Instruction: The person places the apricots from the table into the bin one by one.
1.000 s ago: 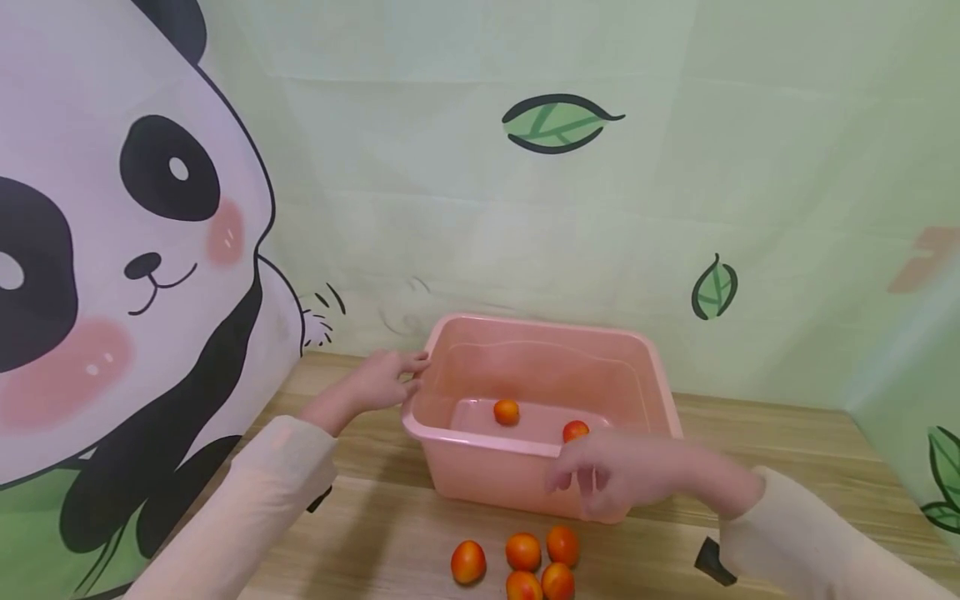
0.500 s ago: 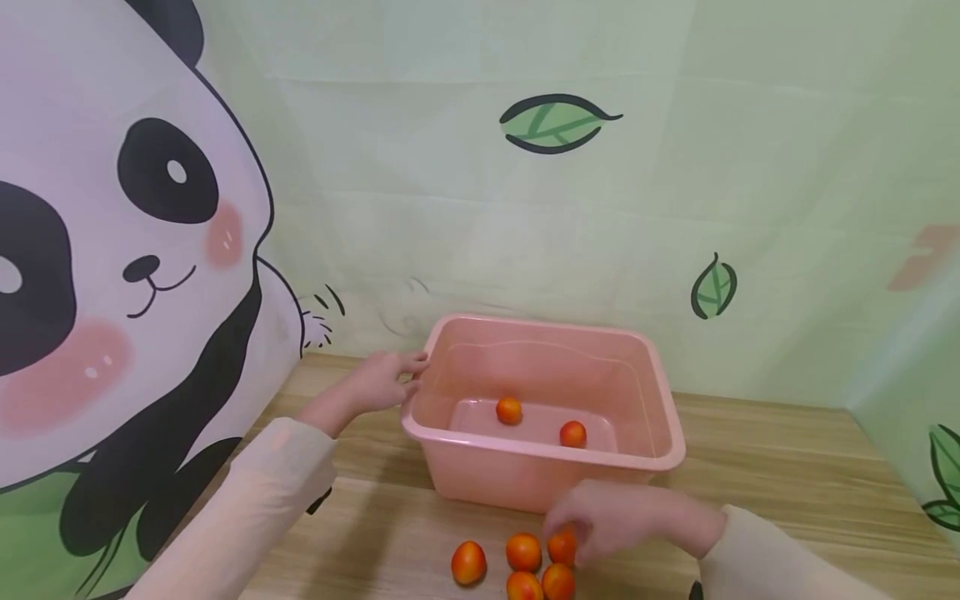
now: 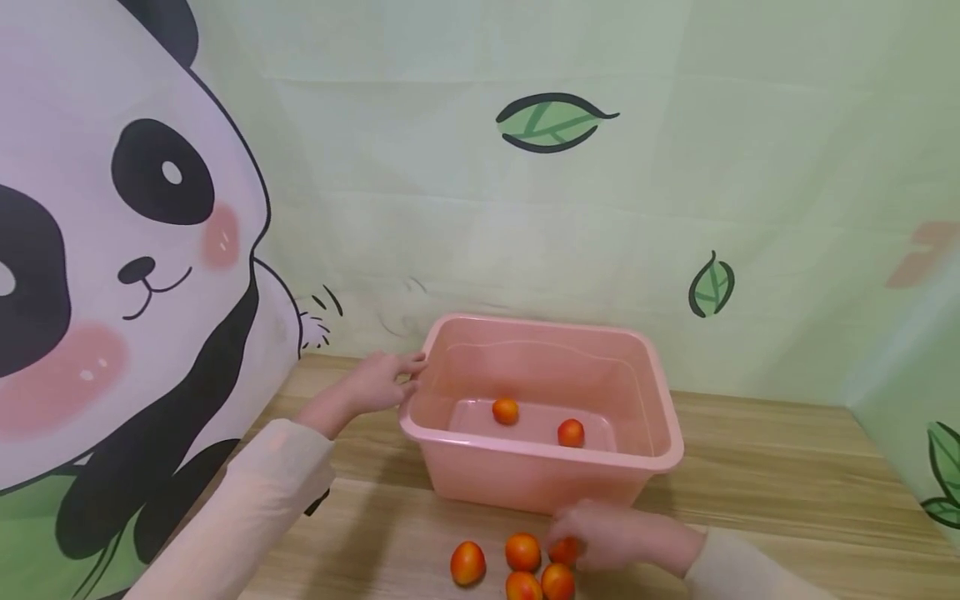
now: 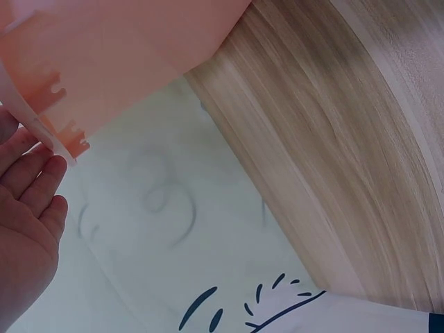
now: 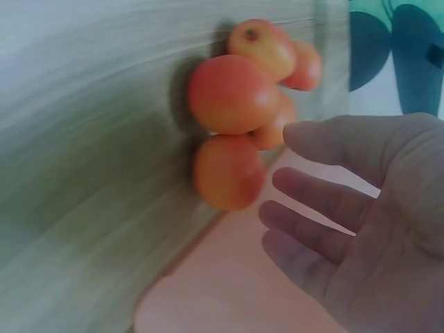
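Note:
A pink plastic basin (image 3: 480, 467) stands on the wooden table. My left hand (image 3: 378, 381) holds its left rim; in the left wrist view the fingers (image 4: 43, 182) bend at the rim's edge. Two small orange-red fruits (image 3: 506, 411) lie apart on the basin floor. In front of the basin, several more such fruits (image 3: 522, 552) sit close together, with one oval fruit (image 3: 468, 563) a little to the left. My right hand (image 3: 607, 535) is over the back right fruit (image 3: 563, 552), partly hiding it. In the right wrist view its fingers are spread and loosely bent beside the fruits (image 5: 229, 172).
A pale green cloth backdrop (image 3: 465, 233) with printed leaves rises behind the basin. On the left it carries a large printed panda (image 3: 225, 333). Bare wood grain of the table (image 3: 780, 475) shows to the basin's right.
My right hand has moved from over the basin's front rim down to the fruits in front of it. The left hand stays at the left rim.

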Action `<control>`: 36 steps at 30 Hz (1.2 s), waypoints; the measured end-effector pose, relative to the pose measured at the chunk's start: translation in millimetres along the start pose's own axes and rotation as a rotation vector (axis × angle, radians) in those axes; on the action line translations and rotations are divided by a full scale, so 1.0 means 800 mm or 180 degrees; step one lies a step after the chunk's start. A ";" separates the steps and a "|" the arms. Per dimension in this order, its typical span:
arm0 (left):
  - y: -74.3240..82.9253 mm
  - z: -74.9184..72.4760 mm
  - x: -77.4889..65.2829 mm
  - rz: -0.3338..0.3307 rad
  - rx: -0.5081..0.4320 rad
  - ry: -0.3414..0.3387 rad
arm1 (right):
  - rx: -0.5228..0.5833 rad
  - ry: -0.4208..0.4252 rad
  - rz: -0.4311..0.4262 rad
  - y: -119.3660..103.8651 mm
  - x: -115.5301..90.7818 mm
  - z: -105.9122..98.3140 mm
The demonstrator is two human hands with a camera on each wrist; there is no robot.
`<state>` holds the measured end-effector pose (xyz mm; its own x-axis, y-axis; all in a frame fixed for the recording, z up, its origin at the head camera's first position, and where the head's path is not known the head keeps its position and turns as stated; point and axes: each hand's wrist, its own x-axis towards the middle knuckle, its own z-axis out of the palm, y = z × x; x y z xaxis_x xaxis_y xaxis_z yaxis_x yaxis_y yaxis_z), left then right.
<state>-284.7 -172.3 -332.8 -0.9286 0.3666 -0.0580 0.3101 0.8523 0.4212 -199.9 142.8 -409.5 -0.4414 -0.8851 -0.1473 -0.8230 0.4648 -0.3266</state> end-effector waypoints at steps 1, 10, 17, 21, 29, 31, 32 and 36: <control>0.000 0.000 0.000 -0.0006 -0.0008 -0.0004 | -0.0038 0.0025 -0.0070 0.002 0.000 0.002; 0.001 0.000 -0.002 -0.0057 -0.0071 -0.0023 | -0.0140 0.0176 -0.0189 0.015 0.002 0.022; 0.001 0.001 -0.002 -0.0051 -0.0051 -0.0013 | -0.0155 0.0125 0.0033 0.020 0.000 0.033; 0.002 0.001 -0.002 -0.0093 -0.0096 -0.0019 | 0.0044 0.0112 0.0109 0.024 -0.001 0.033; 0.002 0.001 -0.002 -0.0068 -0.0086 -0.0013 | 0.0198 0.0165 0.0096 0.032 -0.004 0.035; 0.002 0.001 -0.002 -0.0050 -0.0072 -0.0012 | 0.0203 0.0192 0.0074 0.033 -0.005 0.034; 0.002 0.001 -0.002 -0.0054 -0.0078 -0.0013 | 0.0193 0.0203 0.0075 0.033 -0.005 0.033; 0.001 0.001 -0.002 -0.0042 -0.0112 -0.0017 | 0.0130 0.0216 0.0115 0.029 -0.007 0.022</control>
<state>-282.8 -171.7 -333.2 -0.9314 0.3575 -0.0686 0.2905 0.8435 0.4519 -210.2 157.9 -432.7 -0.4949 -0.8636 -0.0965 -0.7914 0.4939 -0.3603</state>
